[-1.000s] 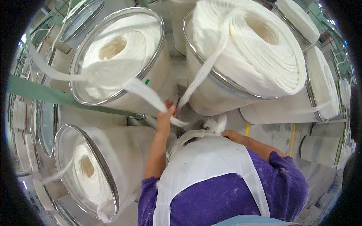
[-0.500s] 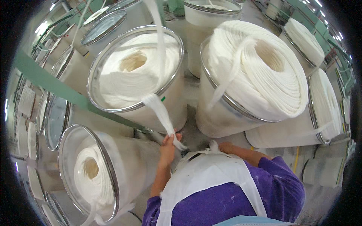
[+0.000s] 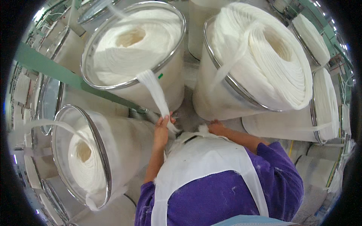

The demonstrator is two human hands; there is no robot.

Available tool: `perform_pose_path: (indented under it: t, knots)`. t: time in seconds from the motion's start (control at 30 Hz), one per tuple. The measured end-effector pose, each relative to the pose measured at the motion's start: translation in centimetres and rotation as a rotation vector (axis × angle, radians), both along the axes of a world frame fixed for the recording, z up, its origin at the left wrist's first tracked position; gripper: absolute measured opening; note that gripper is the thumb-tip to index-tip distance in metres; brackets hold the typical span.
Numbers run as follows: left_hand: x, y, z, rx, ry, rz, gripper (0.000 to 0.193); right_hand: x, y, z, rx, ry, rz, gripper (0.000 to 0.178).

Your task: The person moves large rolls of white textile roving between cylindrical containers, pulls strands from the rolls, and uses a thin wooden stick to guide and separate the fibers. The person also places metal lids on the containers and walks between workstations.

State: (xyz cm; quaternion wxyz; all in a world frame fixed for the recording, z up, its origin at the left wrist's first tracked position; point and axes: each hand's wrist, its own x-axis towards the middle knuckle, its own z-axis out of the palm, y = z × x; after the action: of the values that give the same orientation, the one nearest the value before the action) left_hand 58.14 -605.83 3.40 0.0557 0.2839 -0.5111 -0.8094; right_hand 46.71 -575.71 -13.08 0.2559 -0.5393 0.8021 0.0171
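Observation:
My left hand [image 3: 162,127] is closed around the lower part of a white band of fibre sliver [image 3: 154,88]. The band runs down over the chromed rim of the back left sliver can [image 3: 166,84], and its end drops below my fingers beside my apron. My right hand [image 3: 216,128] is at the top edge of the white apron [image 3: 205,150], fingers curled and partly hidden. A white tuft of fibre [image 3: 203,129] shows right beside it; whether the fingers grip it I cannot make out. The back left can holds a coiled sliver with a hollow centre.
To the right stands a can [image 3: 211,98] heaped with coiled sliver [image 3: 260,71], a loose strand over its side. A lower can [image 3: 128,139] sits by my left arm. A green bar [image 3: 71,77] slants between the left cans. More cans [image 3: 320,98] crowd the right.
The whole view has shifted, so the cans sit higher in the picture. At the lower left can, a strand now arcs out leftward. Both hands keep nearly the same pose.

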Motion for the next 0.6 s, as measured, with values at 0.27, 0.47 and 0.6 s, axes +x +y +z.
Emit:
perform_pose_path:
  t: [0.27,0.47,0.6]
  knots:
    - [0.0,-0.8,-0.4,-0.142,-0.002,-0.009,0.037,-2.8,-5.1,13.6,0.37,-0.062,0.007,0.021]
    - [-0.6,-1.2,-0.3,-0.133,-0.022,-0.074,0.042,-7.4,-11.6,24.1,-0.071,0.812,0.14,0.035]
    - [-0.6,-0.7,-0.7,-0.041,-0.032,-0.076,0.046,-9.3,-12.4,27.9,0.152,0.989,0.146,0.032]
